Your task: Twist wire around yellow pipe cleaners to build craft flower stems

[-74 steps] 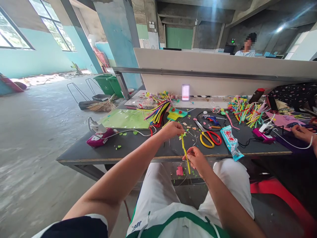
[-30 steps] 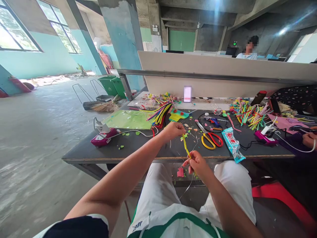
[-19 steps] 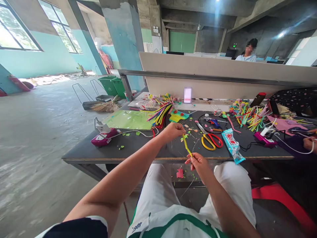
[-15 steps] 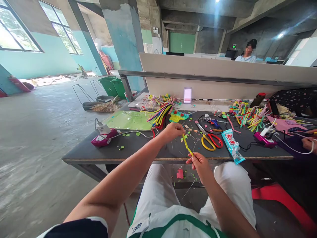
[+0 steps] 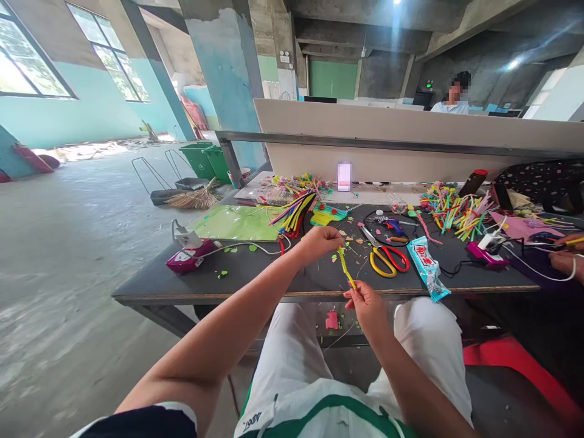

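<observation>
A thin yellow pipe cleaner (image 5: 345, 267), twisted along its length, is stretched between my two hands over the front of the table. Its upper end is pinched by my left hand (image 5: 323, 239), fingers closed. My right hand (image 5: 365, 299) grips the lower end between thumb and fingers, just at the table's front edge. Right of them lie scissors (image 5: 385, 258) with red and yellow handles and a blue snack packet (image 5: 427, 267). A bundle of coloured pipe cleaners (image 5: 296, 214) rests behind my left hand.
Purple power sockets (image 5: 189, 255) with white plugs stand left and right. A green sheet (image 5: 232, 223), a glue gun (image 5: 396, 227), a pile of colourful pipe cleaners (image 5: 456, 213) and a phone (image 5: 344, 176) are on the dark table (image 5: 255, 280). Another person's hand (image 5: 566, 261) works at far right.
My hands stay almost in place on the yellow pipe cleaner, whose upper part looks slightly shifted. At far right, the other person's hand has moved a little left.
</observation>
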The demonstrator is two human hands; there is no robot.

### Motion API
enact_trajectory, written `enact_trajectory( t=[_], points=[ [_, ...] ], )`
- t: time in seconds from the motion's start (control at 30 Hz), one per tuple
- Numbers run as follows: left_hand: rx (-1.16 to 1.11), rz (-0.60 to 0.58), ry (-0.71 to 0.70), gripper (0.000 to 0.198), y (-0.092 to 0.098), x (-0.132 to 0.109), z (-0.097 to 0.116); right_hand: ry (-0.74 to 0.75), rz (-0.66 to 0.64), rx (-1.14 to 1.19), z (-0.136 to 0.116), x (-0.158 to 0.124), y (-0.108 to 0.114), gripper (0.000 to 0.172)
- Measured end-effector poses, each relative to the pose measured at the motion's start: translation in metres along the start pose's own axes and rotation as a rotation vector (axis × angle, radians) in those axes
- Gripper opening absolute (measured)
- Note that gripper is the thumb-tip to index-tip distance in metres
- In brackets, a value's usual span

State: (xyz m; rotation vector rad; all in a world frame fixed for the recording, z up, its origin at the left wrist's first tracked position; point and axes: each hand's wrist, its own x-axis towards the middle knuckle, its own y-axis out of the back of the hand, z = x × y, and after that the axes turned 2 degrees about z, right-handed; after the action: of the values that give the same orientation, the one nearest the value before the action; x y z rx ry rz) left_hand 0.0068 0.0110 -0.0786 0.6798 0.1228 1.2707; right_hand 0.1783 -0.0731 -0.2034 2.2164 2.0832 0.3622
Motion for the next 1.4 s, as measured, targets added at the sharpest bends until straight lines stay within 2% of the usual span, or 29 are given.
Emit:
enact_trajectory(
  t=[0.13,0.2,0.27,0.37,0.43,0.47,0.53,0.67,0.77,0.83,0.9,1.0,1.1,1.27,1.4],
  points=[
    [-0.07,-0.087,0.021,0.029,0.003,-0.001,0.005,0.076,0.055,-0.108,-0.003,-0.001,0.004,0.02],
    [-0.1,-0.068,0.032,0.034,0.007,-0.003,0.004,0.092,0.066,-0.146,-0.005,-0.001,0.007,0.021],
    [-0.072,0.017,0.002,0.041,0.012,-0.007,0.004,0.108,0.069,-0.182,-0.005,-0.001,0.01,0.022],
    [0.142,0.212,-0.151,0.049,0.022,-0.024,0.01,0.151,0.049,-0.279,-0.004,0.002,0.013,0.023],
    [0.339,0.335,-0.297,0.044,0.027,-0.04,0.02,0.19,0.022,-0.373,-0.005,0.004,0.013,0.023],
    [0.419,0.358,-0.348,0.036,0.028,-0.049,0.026,0.216,0.001,-0.423,-0.006,0.005,0.012,0.024],
    [0.548,0.272,-0.404,0.024,0.027,-0.066,0.037,0.286,-0.064,-0.513,-0.013,0.006,0.009,0.022],
    [0.801,-0.039,-0.457,0.018,0.015,-0.083,0.044,0.393,-0.324,-0.708,-0.038,0.006,0.0,0.017],
    [0.868,-0.266,-0.324,0.014,0.013,-0.081,0.036,0.427,-0.55,-0.967,-0.062,0.006,-0.003,0.018],
    [0.816,-0.427,-0.206,0.014,0.018,-0.077,0.029,0.49,-0.627,-1.062,-0.076,0.006,-0.002,0.019],
    [0.731,-0.533,-0.12,0.016,0.027,-0.073,0.022,0.564,-0.686,-1.11,-0.084,0.007,-0.001,0.018],
    [0.63,-0.581,-0.083,0.018,0.039,-0.07,0.014,0.58,-0.77,-1.141,-0.09,0.007,0.0,0.016],
    [0.583,-0.603,-0.099,0.021,0.041,-0.071,0.011,0.542,-0.824,-1.12,-0.091,0.007,-0.001,0.017],
    [0.609,-0.66,-0.133,0.017,0.03,-0.075,0.009,0.456,-0.804,-1.055,-0.09,0.005,-0.007,0.025],
    [0.618,-0.658,-0.146,0.014,0.021,-0.077,0.004,0.403,-0.767,-1.049,-0.088,0.003,-0.012,0.023]
  ],
)
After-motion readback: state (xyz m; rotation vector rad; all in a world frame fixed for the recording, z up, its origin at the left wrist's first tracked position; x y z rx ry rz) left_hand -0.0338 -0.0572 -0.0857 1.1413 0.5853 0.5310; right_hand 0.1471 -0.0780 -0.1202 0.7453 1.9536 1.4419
